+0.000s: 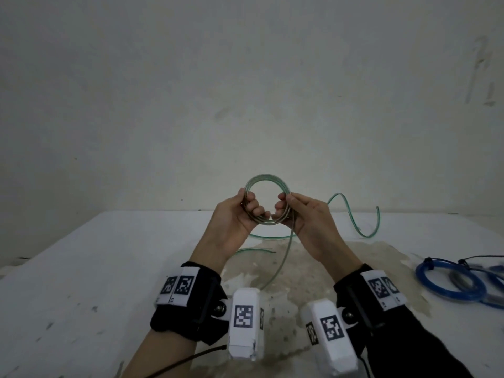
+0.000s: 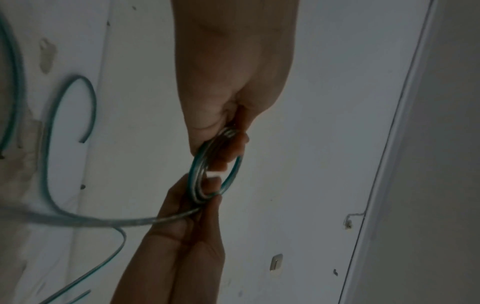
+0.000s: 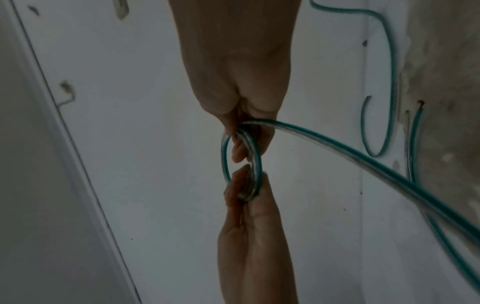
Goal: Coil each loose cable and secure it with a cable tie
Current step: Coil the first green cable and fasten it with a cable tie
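- Two hands hold one clear green-striped cable up above the table, its wound part a small ring of several turns between them.
- Left hand curls its fingers round the ring's left side; right hand pinches the right side.
- Loose cable hangs from under the right hand down to the table and snakes off to its right.
- Blue coiled cables, already tied, lie far right of the right hand.
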